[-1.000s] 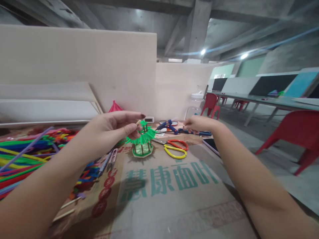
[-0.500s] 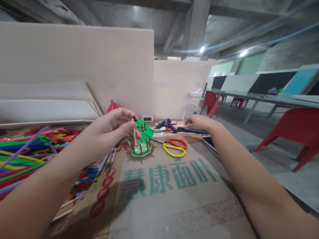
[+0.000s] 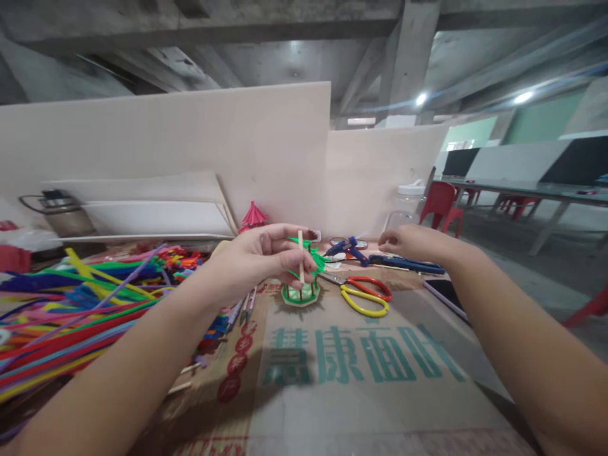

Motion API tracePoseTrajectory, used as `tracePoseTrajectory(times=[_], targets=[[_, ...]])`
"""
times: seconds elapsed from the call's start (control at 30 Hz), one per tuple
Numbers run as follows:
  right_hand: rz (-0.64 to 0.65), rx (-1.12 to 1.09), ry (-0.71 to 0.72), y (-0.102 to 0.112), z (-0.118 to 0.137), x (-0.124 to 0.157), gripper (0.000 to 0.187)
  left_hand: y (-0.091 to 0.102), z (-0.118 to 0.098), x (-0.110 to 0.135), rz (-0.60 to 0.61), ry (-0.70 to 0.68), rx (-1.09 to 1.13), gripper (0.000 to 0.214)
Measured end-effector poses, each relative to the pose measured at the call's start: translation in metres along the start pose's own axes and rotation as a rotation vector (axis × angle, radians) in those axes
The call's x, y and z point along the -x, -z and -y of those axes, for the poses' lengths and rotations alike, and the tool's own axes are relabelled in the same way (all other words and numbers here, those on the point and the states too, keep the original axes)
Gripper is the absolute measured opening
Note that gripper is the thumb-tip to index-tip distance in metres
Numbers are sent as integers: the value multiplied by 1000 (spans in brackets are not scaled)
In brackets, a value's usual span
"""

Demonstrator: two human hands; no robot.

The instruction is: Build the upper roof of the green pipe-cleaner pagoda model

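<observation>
My left hand (image 3: 273,256) is closed, pinching a short pale wooden stick (image 3: 301,259) upright between thumb and fingers. Behind it, partly hidden, stands a small green model pavilion (image 3: 300,295) with brown posts, a fringed green roof and an eight-sided base. My right hand (image 3: 411,244) hovers or rests near the blue-handled tool (image 3: 406,263), its fingers curled down and together; whatever they may hold is hidden. Between the hands lie a blue glue gun (image 3: 349,249) and scissors (image 3: 365,296) with red and yellow handles.
Pipe cleaners (image 3: 85,316) in many colours cover the left side. A pink model roof (image 3: 254,215) stands behind my left hand. A phone (image 3: 446,297) lies at the right, a clear jar (image 3: 406,206) behind. Printed cardboard (image 3: 361,405) covers the tabletop; a pale partition (image 3: 190,139) rises behind.
My view has turned left, so the scene sits farther right. The stick stays in my left hand, now in front of the pavilion. My right hand remains by the blue-handled tool.
</observation>
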State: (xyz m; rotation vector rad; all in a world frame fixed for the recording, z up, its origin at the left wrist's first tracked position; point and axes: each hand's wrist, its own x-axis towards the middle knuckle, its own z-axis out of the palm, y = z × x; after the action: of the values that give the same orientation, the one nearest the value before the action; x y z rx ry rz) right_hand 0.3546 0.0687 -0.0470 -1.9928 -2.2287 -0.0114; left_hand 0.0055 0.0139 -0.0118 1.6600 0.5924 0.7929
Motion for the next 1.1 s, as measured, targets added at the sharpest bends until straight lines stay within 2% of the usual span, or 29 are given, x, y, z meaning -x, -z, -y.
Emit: tracePoseTrajectory(times=[0.1,0.23,0.33,0.43,0.53,0.63,0.7,0.77,0.83,0.9,1.0,1.03,1.07,1.1], targets=[[8,3,12,-2,1,-1,37,-1,0,1,9,48,92,31],[27,9,4,-2,3,-1,34,0,-1,0,23,39,152,36],[33,13,15,3,7,1,33,5,-3,0,10,-9,65,34],[-88,-35,66,13,22,8,33,9,-6,2,-63,-86,-146,28],[-263,-357,181,21,54,25,35,4,-4,3,-128,-114,-342,20],[-279,-826,366,21,97,47,33,-13,5,3,-112,-125,-384,17],[-241,-995,468,17,120,57,26,-25,11,3,-114,-150,-402,21],[-218,-1101,487,11,134,61,19,-32,14,2,-135,-178,-425,25],[-223,-1213,469,7,140,61,16,-30,13,0,-169,-193,-488,31],[-191,-1360,471,6,139,58,20,-13,9,-3,-227,-192,-663,37],[-19,-1572,501,7,137,56,29,37,9,-11,-411,-109,-1099,40],[45,-1613,511,7,137,56,31,58,13,-14,-486,-5,-1267,40],[94,-1636,520,7,138,56,33,80,18,-17,-537,174,-1407,41],[128,-1645,529,7,139,56,35,100,25,-20,-547,286,-1444,40]])
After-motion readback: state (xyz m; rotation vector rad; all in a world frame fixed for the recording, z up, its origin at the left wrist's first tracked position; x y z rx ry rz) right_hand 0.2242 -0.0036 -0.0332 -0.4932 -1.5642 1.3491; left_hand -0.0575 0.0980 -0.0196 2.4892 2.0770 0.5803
